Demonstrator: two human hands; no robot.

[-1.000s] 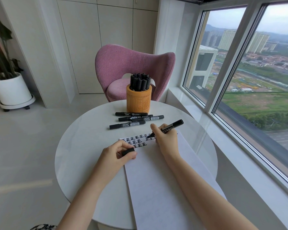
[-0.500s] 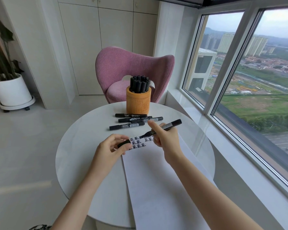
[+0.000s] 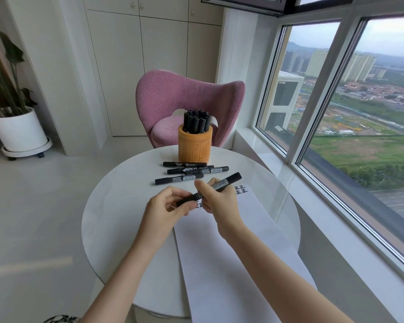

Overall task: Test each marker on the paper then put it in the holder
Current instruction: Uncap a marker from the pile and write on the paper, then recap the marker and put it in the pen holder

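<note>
Head view: the marker (image 3: 219,184) is held tilted above the paper (image 3: 231,252). The right hand (image 3: 219,203) has its fingers clamped round the barrel, and the left hand (image 3: 166,207) pinches the lower end. Four loose markers (image 3: 180,180) lie on the counter (image 3: 117,217) just before the holder (image 3: 195,148) (packed with black markers).

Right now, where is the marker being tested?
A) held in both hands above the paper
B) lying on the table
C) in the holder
A: the left hand and right hand both grip the marker above the paper.
</note>
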